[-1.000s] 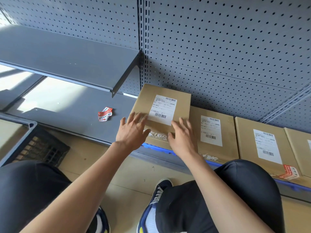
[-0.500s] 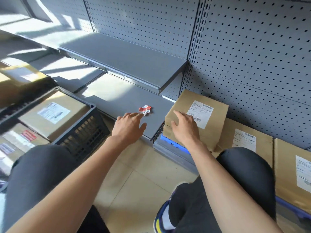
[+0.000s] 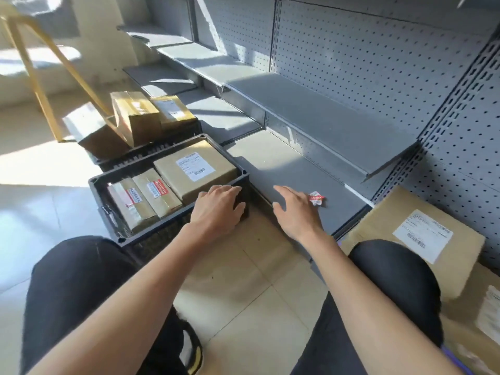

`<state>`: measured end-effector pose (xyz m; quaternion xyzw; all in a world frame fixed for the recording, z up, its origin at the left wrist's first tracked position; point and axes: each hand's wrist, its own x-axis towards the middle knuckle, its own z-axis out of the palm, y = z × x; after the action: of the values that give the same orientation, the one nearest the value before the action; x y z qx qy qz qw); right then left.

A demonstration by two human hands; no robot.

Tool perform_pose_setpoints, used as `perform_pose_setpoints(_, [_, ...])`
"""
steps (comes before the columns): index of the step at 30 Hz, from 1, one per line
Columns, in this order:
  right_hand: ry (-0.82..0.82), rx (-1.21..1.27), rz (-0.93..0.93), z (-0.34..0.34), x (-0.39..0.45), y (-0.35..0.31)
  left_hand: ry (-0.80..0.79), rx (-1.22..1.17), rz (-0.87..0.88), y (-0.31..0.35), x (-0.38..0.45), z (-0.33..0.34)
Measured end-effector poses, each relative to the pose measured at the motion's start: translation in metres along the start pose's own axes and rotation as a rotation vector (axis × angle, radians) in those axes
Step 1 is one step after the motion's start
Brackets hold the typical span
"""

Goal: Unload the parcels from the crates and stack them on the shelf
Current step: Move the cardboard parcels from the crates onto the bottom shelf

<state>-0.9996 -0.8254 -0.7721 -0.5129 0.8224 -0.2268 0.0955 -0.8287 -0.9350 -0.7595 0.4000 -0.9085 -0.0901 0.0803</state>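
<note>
A black crate (image 3: pixel 108 185) stands on the floor at the left and holds three brown parcels: a wide one (image 3: pixel 194 169) and two narrow ones (image 3: pixel 157 196), (image 3: pixel 130 207). My left hand (image 3: pixel 217 209) hovers over the crate's near right corner with relaxed fingers, holding nothing. Over the front edge of the grey bottom shelf (image 3: pixel 284 169) my right hand (image 3: pixel 295 209) is spread, also holding nothing. A stacked parcel (image 3: pixel 416 239) lies on the shelf at the right, behind my right knee.
A second crate (image 3: pixel 151 152) behind the first carries more parcels (image 3: pixel 135 115). A crumpled red-and-white sticker (image 3: pixel 316 198) lies on the bottom shelf beside my right hand. An upper shelf (image 3: pixel 319 117) overhangs the bottom one. A yellow frame (image 3: pixel 32 74) leans at the far left.
Both hands left the parcel on the shelf and swung left. My left hand now reaches the crate and my view has turned left toward the crates.
</note>
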Motion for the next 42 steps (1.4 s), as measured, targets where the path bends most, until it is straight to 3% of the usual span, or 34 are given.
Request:
perform_pose_setpoints(9, [-0.183,-0.069,-0.262,0.035,0.062,-0.113,0.062,-0.096,-0.227,-0.096,-0.032,-0.023])
perform_pose_setpoints(15, [-0.323,-0.210,-0.303,0.068,0.120,-0.137,0.053,-0.097,-0.339,-0.151,-0.012,-0.016])
perform_pose_setpoints(27, [-0.470,-0.292,-0.184,0.165,0.232,-0.104,-0.073,-0.133,-0.379,-0.215,0.096,0.064])
perform_pose_setpoints(35, [-0.451,-0.260,-0.070,0.207,0.281,-0.067,-0.190,-0.054,-0.399,-0.233,0.129,0.113])
perform_pose_setpoints(42, [-0.405,-0.292,-0.006,0.221,0.293,-0.047,-0.132,-0.054,-0.405,-0.237,0.136,0.130])
